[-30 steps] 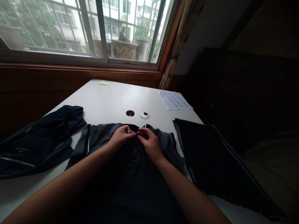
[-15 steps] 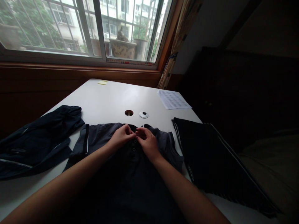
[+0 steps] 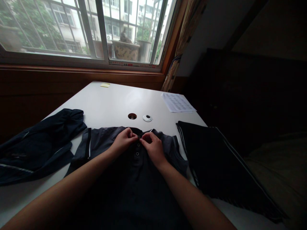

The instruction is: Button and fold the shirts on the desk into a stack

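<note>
A dark polo shirt (image 3: 135,185) lies spread face up on the white table (image 3: 115,102), its grey sleeves out to both sides. My left hand (image 3: 125,139) pinches the left edge of the shirt's placket just under the collar. Facing it, my right hand (image 3: 153,147) pinches the other edge, thumb and forefinger together. The fingertips of both hands almost meet there, and what lies exactly between them is too small to make out. Below them two round buttons (image 3: 137,149) show on the placket.
Left of the shirt lies a crumpled dark garment (image 3: 45,143); to its right is a folded black cloth (image 3: 223,163) with pale edging. Beyond the collar are a round cable hole (image 3: 132,116) and its cover (image 3: 147,118). Printed papers (image 3: 178,102) and a yellow note (image 3: 105,85) lie farther back.
My right hand's fingers have curled from a more stretched pose into a pinch at the placket. The collar's right side has shifted slightly to the right. My left hand has barely moved.
</note>
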`<state>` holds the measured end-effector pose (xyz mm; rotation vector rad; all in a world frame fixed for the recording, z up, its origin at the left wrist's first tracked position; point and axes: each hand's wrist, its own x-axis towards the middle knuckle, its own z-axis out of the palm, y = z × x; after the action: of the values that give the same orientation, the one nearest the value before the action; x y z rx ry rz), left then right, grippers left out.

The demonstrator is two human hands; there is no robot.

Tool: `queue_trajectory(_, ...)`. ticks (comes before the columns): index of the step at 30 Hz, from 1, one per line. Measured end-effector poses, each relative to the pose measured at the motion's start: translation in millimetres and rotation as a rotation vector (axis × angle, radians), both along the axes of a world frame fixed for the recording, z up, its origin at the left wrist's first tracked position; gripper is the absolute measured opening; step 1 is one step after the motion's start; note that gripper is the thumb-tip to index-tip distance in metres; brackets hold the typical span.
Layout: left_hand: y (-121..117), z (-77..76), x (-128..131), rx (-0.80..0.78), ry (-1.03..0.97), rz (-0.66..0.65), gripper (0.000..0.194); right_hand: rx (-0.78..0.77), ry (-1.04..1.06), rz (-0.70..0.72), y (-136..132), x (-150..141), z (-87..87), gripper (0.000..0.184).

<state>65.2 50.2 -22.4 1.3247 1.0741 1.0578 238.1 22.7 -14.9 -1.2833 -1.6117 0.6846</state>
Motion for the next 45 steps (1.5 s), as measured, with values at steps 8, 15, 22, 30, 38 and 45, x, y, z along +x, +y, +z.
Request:
queue_trajectory(8, -2.5, 1.9, 0.8, 0.019, 0.016, -0.006, 0.037, -0.073, 0.067, 0.052, 2.7, 1.4, -5.1, 0.016)
queue_trajectory(15, 1.2, 2.8, -3.4, 0.059, 0.227, 0.050, 0.031, -0.101, 0.118, 0.038, 8.2, 5.0, -12.5, 0.023)
queue_trajectory(22, -4.5, 8.5, -4.6, 0.249, 0.510, 0.071, 0.020, -0.087, 0.082, 0.059, 9.0, 5.3, -13.2, 0.020)
queue_trajectory(30, 15.5, 28.5, -45.3, 0.559, 0.892, 0.274, 0.018, 0.202, -0.171, -0.044, 15.8, 51.2, 29.1, 0.014)
queue_trajectory(38, 55.1, 29.3, -88.6, 0.304, 1.116, -0.022, 0.038, -0.171, -0.712, 0.090, 65.5, 120.7, 33.3, 0.022)
queue_trajectory(45, 38.2, 47.4, -93.7, 0.180, 0.919, -0.437, 0.035, -0.259, -0.702, 0.399, 61.5, 111.2, 46.2, 0.014)
